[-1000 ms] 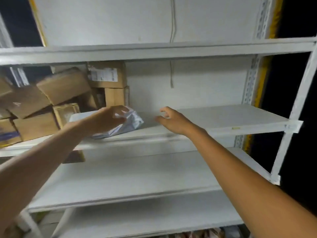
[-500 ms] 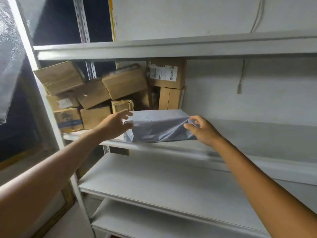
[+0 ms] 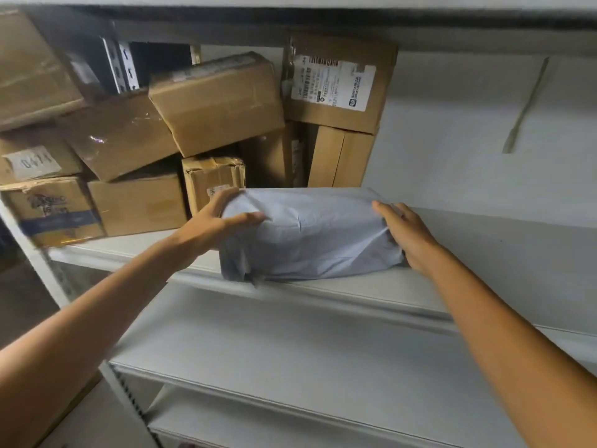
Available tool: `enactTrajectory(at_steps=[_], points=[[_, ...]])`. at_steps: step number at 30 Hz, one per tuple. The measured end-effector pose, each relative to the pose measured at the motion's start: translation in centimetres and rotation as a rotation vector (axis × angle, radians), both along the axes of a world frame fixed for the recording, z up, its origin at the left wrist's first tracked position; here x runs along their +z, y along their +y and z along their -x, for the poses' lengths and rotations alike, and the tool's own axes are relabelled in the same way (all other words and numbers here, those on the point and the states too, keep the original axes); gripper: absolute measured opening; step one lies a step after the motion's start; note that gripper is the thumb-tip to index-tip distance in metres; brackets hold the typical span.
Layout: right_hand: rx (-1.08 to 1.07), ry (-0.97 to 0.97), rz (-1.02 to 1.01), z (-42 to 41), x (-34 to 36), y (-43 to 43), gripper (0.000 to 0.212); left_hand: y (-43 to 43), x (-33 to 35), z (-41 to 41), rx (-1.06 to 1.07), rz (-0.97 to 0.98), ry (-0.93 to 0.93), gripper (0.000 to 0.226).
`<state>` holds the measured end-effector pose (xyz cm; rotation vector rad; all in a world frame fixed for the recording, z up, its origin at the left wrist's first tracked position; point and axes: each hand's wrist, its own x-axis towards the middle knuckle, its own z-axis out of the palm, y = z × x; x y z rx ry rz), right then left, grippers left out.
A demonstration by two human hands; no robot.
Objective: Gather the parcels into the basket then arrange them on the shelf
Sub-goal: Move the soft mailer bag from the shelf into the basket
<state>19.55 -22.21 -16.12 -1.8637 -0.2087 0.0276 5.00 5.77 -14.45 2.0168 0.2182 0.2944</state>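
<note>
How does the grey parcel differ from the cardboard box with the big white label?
The grey parcel is soft, wrinkled plastic; the labelled box is rigid brown cardboard. The left hand and right hand hold the grey parcel; the labelled box sits untouched atop another box. Both are on the same shelf.

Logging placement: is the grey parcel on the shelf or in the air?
On the shelf: the grey parcel rests flat on the shelf board, left hand and right hand holding its ends.
</note>
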Motion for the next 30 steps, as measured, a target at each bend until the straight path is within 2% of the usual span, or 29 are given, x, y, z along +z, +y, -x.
enactTrajectory(at_steps=[1,4,7,10,14,18,19,22,26,30], points=[[0.004,0.003,-0.01,-0.1,-0.1,0.0,0.037,0.1,-0.1,0.0,-0.021,-0.012,-0.001,0.12],[0.009,0.011,-0.034,0.2,0.1,-0.3,0.036,0.5,-0.3,0.6,-0.165,-0.049,0.02,0.139],[0.004,0.026,-0.07,1.1,0.1,-1.6,0.03,0.3,-0.6,1.1,-0.23,-0.013,-0.059,0.128],[-0.027,0.029,-0.119,2.7,0.3,-3.8,0.034,-1.3,-0.3,1.4,-0.249,0.023,-0.132,0.133],[-0.073,0.008,-0.175,6.0,0.9,-8.3,0.03,-5.9,0.9,2.3,-0.301,-0.024,-0.275,0.087],[-0.091,-0.053,-0.173,10.8,1.3,-14.3,0.026,-12.2,2.1,3.5,-0.323,0.001,-0.363,0.113],[-0.103,-0.082,-0.165,12.0,1.4,-16.0,0.029,-13.8,2.4,3.8,-0.357,-0.011,-0.368,0.112],[-0.145,-0.108,-0.043,15.4,1.3,-21.6,0.069,-18.5,3.4,4.4,-0.415,-0.017,-0.357,0.098],[-0.112,-0.09,0.211,20.7,1.3,-28.4,0.092,-24.2,4.8,4.8,-0.527,-0.019,-0.328,0.082],[-0.078,-0.052,0.562,25.6,0.9,-34.0,0.119,-31.6,5.3,6.5,-0.699,-0.071,-0.34,0.082]])
